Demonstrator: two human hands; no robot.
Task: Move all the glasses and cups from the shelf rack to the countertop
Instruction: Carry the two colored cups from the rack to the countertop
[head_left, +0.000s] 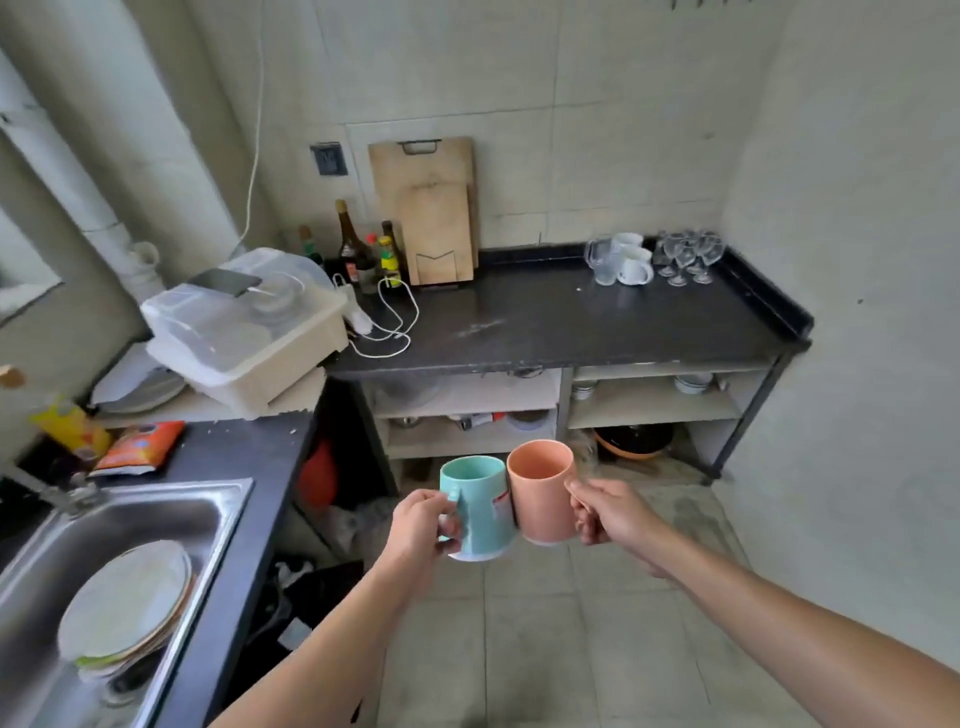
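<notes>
— Now, what are the hands doing?

— The left hand (423, 525) is gripping a teal mug (480, 506) by its handle, and the right hand (613, 514) is gripping a peach mug (543, 491) likewise. The mugs are touching side by side, upright, above the tiled floor (545, 649).

— And the tabletop?

— The black tabletop (545, 317) is carrying white mugs (634, 260), a clear glass mug (602, 262) and stemmed glasses (688, 254), clustering at its far right corner.

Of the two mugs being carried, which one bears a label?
The teal mug in the left hand: a white-and-red label shows on its side. The peach mug in the right hand looks plain.
</notes>
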